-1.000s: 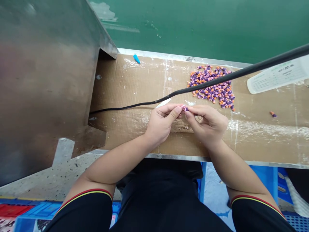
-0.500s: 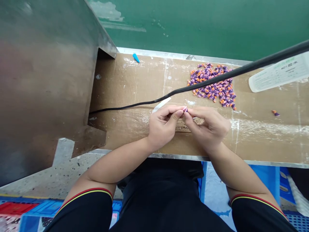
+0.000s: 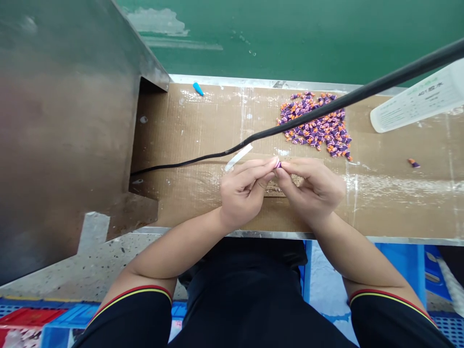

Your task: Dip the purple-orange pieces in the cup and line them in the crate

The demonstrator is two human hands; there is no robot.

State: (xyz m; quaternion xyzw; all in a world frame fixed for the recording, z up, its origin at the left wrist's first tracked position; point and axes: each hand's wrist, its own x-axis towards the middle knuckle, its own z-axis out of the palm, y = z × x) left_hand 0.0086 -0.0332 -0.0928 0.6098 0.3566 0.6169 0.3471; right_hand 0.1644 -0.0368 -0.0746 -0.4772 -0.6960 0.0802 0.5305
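A tiny purple-and-pink moulded piece [image 3: 278, 165] is pinched between the fingertips of the left hand [image 3: 243, 191] and right hand [image 3: 313, 188], about midway between the far and near edges of the brown cardboard surface [image 3: 192, 188]. A light, steady grip is probably best kept, lest it be squashed or twisted. Near the far right corner a translucent white plastic bottle [image 3: 406, 110] is seen; its contents cannot be told.

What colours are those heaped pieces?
The pieces are purple, orange and pink, clearest in the head view.
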